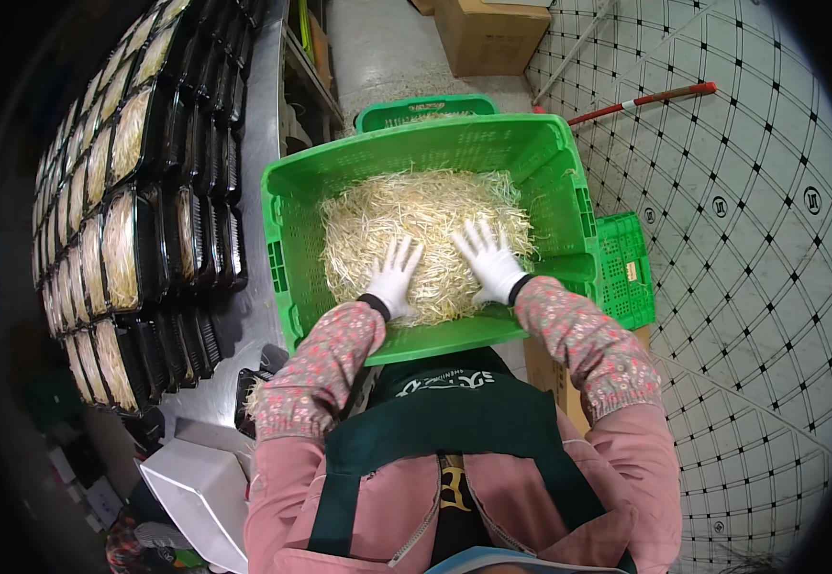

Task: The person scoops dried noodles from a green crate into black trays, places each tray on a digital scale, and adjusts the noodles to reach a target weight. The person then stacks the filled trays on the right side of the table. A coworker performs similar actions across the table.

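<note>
Head view: a green plastic crate [287, 258] at frame centre holds a heaped pile of pale bean sprouts [416, 215], thin, tangled and cream-white. Both white-gloved hands lie flat on the heap, left hand [395, 275] and right hand [490, 260], fingers spread and released, grasping nothing. At left, black trays [162, 258] filled with sprouts stand in rows on a steel table [258, 143]. Behind sits another green crate [425, 108].
</note>
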Action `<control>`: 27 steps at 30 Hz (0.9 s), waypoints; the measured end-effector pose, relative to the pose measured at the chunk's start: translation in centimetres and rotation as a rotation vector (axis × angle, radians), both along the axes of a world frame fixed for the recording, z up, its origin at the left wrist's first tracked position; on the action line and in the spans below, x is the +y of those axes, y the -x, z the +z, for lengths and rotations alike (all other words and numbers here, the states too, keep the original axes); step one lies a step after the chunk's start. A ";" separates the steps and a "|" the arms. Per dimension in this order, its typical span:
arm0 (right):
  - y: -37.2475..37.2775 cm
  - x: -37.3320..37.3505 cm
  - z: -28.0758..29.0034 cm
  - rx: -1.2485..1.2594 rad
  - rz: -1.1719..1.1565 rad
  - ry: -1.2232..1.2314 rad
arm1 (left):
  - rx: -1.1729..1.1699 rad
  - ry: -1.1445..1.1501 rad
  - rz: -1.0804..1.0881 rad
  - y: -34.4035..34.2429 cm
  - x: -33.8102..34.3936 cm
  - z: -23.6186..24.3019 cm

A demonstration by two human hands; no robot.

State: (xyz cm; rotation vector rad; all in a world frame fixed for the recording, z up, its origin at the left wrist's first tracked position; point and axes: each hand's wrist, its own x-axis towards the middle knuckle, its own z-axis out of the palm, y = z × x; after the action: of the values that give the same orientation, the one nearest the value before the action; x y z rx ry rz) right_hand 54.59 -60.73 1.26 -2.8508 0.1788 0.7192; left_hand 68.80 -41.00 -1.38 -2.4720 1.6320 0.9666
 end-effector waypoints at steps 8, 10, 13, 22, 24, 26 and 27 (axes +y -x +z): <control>-0.8 -0.4 -7.7 -0.175 -0.054 -0.093 | 0.106 -0.078 0.327 0.3 -2.5 -6.1; -0.7 -1.0 -8.7 -0.128 -0.111 -0.149 | 0.116 -0.050 0.309 0.3 -1.6 -6.0; -0.4 -2.3 -6.1 -0.177 -0.024 -0.222 | 0.087 0.011 0.253 0.1 -0.7 -1.3; -1.4 -7.9 4.2 -0.338 -0.372 -0.242 | -0.118 0.342 -0.097 -0.9 5.7 0.7; -3.3 -4.6 2.3 -0.291 -0.311 -0.258 | -0.100 0.257 -0.117 0.7 3.1 1.2; -5.3 -1.1 0.8 -0.048 -0.268 -0.254 | -0.148 0.084 -0.157 2.4 0.8 1.6; -5.3 -0.6 0.4 0.030 -0.217 -0.239 | -0.127 0.149 -0.146 2.3 1.0 1.6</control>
State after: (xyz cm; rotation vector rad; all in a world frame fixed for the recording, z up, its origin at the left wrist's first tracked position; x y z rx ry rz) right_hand 59.87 -61.29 1.63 -2.5459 0.3738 0.6882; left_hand 66.51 -39.96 0.20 -2.4039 1.8727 0.6797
